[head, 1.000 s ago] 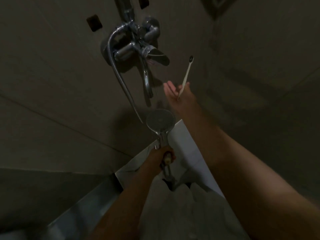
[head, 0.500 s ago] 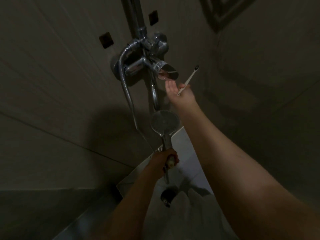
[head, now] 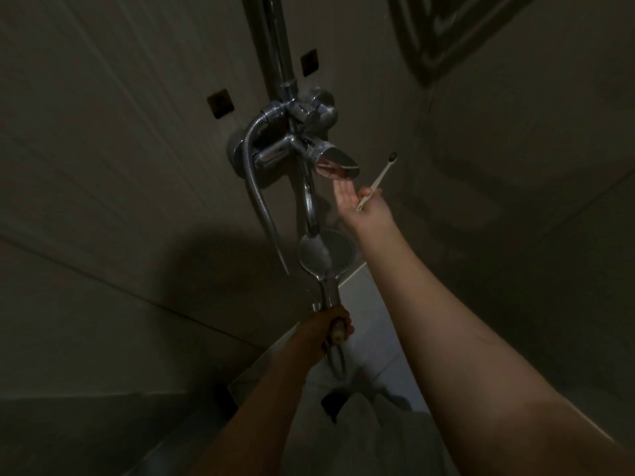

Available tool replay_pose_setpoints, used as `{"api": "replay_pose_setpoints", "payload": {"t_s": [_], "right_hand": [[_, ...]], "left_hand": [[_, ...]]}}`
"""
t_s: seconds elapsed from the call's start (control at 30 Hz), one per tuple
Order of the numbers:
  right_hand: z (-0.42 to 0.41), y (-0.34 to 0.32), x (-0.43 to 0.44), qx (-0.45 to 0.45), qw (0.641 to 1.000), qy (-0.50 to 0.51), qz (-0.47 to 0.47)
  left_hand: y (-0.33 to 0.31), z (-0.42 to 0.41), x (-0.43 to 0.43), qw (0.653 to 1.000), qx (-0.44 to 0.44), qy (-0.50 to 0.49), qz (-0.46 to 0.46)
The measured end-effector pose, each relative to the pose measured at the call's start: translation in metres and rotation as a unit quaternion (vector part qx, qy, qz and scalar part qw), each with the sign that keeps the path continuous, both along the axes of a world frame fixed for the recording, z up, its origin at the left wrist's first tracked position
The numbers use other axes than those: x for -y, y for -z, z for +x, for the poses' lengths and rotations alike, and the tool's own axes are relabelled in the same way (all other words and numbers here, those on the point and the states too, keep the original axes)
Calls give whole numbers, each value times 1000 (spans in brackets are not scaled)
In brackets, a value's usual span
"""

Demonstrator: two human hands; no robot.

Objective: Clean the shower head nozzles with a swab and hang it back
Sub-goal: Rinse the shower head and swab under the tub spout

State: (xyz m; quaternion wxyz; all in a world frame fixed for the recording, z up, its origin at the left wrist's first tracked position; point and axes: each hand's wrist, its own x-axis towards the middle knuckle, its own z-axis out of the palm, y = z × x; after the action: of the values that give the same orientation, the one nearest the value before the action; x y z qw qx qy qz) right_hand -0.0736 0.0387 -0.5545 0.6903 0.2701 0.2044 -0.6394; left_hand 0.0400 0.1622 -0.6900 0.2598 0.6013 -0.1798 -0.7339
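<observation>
Right hand (head: 360,205), swab (head: 377,181) pinched under thumb, is stretched to the tap lever (head: 338,163); shower head (head: 326,252) is gripped by left hand (head: 336,325), likely for rinsing.

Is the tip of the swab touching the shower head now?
Apart. The head view shows the swab pointing up from the right hand, its dark tip well above the shower head, with a plain gap between them.

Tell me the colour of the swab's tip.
Tip dark, almost black; stick pale. Head view.

Shower head (head: 326,255) in left hand (head: 335,326)
</observation>
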Motion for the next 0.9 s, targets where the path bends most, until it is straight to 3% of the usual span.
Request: {"api": "replay_pose_setpoints", "payload": {"t_s": [0.9], "right_hand": [[-21,23,-13,-30,999,14,3]], "left_hand": [[16,18,7,999,23,23,-11]]}}
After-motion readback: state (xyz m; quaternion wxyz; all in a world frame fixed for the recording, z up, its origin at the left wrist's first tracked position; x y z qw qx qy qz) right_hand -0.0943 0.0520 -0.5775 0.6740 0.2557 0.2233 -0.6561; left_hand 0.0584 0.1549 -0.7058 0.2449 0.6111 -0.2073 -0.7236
